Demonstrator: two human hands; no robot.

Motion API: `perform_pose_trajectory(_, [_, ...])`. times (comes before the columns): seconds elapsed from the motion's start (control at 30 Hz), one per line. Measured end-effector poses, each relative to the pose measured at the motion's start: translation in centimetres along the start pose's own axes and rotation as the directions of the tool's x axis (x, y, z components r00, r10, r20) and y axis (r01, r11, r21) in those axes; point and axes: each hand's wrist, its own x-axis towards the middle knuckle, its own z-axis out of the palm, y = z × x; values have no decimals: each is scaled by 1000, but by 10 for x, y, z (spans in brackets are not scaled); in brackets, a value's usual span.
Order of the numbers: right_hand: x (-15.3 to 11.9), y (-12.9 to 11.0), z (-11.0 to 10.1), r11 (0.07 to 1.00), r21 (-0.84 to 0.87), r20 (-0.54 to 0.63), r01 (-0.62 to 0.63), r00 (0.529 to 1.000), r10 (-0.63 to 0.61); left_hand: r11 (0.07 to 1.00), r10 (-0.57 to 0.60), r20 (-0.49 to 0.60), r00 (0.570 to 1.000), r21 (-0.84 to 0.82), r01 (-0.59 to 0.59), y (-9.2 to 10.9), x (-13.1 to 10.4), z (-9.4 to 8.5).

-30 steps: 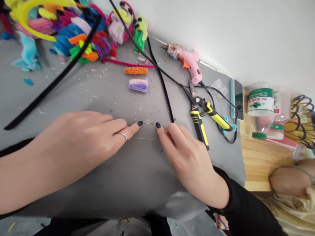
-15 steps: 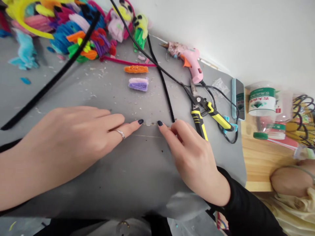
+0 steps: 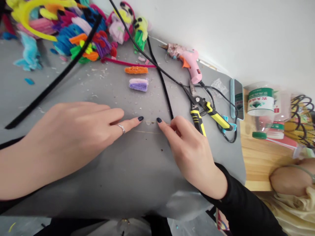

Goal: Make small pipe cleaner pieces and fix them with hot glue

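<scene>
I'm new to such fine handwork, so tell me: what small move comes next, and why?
Perhaps raise the thin strand slightly: it spans the gap between the left hand and right hand, and loose crumbs lie nearby on the grey mat.

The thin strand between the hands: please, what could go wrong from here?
The thin strand is hard to see against the grey mat, so it could slip from the left hand or right hand and be lost.

The cutter lies open beside the right hand, which might knock its handle.

The glue gun lies on its side. Its heat cannot be seen; if hot, its tip could burn a finger.
</scene>
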Motion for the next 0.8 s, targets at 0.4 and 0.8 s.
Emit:
perform_pose_trajectory(0.4, [-3, 2, 3, 999, 49, 44, -5, 999, 3, 997, 74, -8, 997, 8, -74, -2, 7, -7])
perform_pose_trajectory(0.8, [-6, -5, -3, 998, 36, 48, 58, 997, -59, 998, -7, 94, 996, -58, 12, 3, -5, 0])
